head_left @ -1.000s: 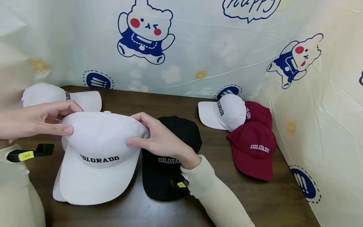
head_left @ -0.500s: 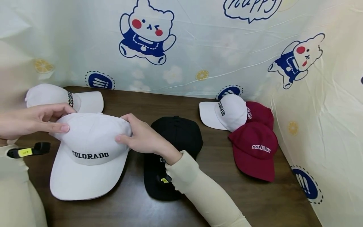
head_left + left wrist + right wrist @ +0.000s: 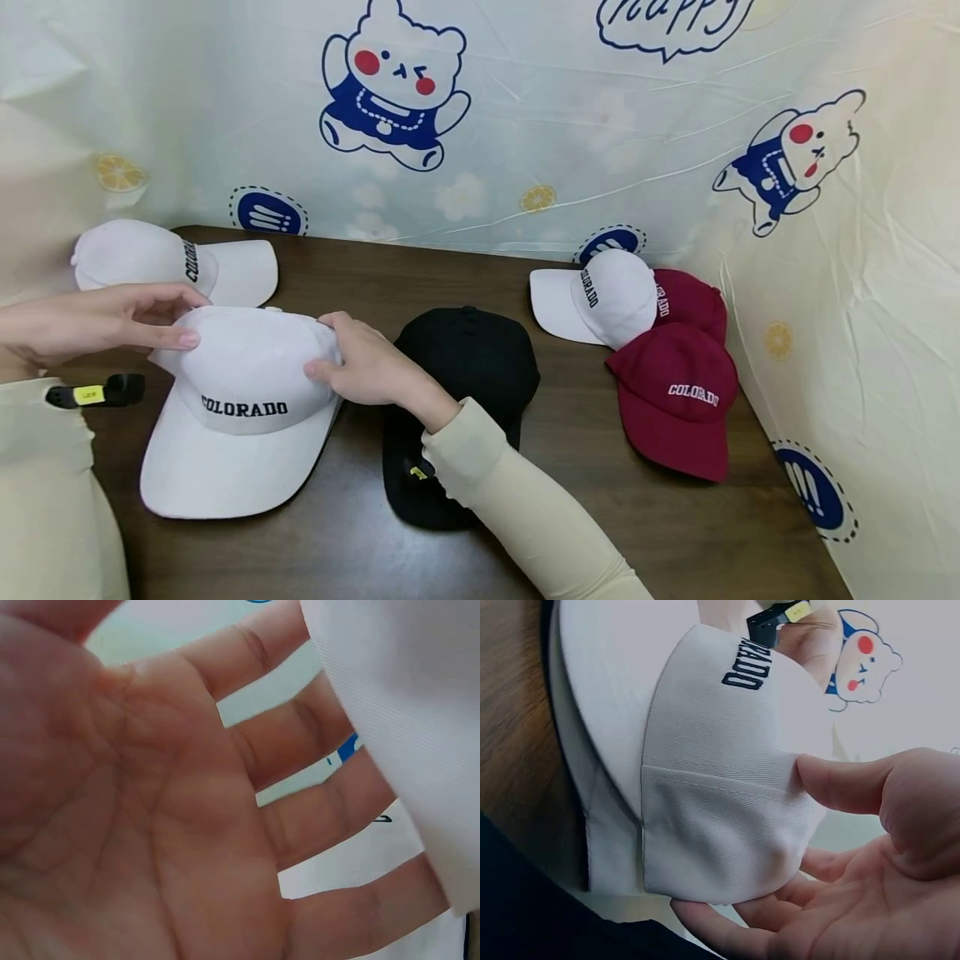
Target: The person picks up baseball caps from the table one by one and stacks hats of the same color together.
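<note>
Now the white cap (image 3: 240,392) lettered COLORADO sits on the brown table (image 3: 360,533) at the near left, brim toward the person, its crown caught between both hands. The left hand (image 3: 97,321) reaches in from the left, thumb tip on the crown's top and curled fingers behind it, pinching the fabric. The right hand (image 3: 367,367) grips the crown's right side: in the right wrist view its thumb (image 3: 840,784) presses the outer panel while the fingers (image 3: 727,926) curl beneath the edge. In the left wrist view, the left fingers (image 3: 300,742) are spread apart and slip behind the white cloth.

Since a second ago, the cap has come down and moved left, off the black cap (image 3: 457,392); a second white brim that peeked out beneath it then no longer shows.

Counted in the head view: three white caps, including one at the far left (image 3: 150,258) and one at the right (image 3: 600,296); two red caps (image 3: 678,396); one black cap.
</note>
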A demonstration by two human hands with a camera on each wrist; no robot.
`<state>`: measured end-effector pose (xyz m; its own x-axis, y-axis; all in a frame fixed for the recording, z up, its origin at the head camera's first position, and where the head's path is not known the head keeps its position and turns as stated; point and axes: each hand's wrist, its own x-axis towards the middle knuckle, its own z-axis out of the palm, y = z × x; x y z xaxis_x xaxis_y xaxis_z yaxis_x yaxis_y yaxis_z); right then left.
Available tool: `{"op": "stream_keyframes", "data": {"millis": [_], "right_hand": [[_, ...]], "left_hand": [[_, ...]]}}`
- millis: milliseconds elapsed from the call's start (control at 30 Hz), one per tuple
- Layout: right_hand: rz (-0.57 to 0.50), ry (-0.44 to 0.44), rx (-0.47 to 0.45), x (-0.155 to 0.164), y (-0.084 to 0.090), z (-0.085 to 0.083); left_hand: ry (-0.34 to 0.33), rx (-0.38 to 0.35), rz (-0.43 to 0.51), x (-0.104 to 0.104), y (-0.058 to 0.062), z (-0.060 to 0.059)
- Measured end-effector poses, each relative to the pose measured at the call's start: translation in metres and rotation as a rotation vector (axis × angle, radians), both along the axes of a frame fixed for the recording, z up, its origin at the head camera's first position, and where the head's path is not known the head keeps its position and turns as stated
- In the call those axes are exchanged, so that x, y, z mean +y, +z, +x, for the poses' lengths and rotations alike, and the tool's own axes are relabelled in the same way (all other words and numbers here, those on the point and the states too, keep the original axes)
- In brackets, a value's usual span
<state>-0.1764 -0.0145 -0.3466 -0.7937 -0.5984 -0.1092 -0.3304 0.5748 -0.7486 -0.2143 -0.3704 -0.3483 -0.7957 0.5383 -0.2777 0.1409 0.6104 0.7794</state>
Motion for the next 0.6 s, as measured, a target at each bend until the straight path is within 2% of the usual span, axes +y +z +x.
{"op": "stream_keyframes", "data": {"millis": [200, 367, 433, 600], "right_hand": [[0.052, -0.08, 0.041, -0.005, -0.004, 0.004], [0.09, -0.145, 0.07, -0.01, -0.008, 0.007], [0.104, -0.162, 0.082, -0.012, -0.009, 0.007], [0.133, -0.178, 0.12, -0.015, -0.012, 0.009]], "left_hand": [[0.029, -0.011, -0.029, 0.001, -0.002, -0.003], [0.016, -0.004, 0.008, 0.0, -0.004, -0.003], [0.014, -0.029, 0.036, -0.001, -0.005, -0.004], [0.037, -0.039, 0.051, -0.003, -0.007, -0.004]]}}
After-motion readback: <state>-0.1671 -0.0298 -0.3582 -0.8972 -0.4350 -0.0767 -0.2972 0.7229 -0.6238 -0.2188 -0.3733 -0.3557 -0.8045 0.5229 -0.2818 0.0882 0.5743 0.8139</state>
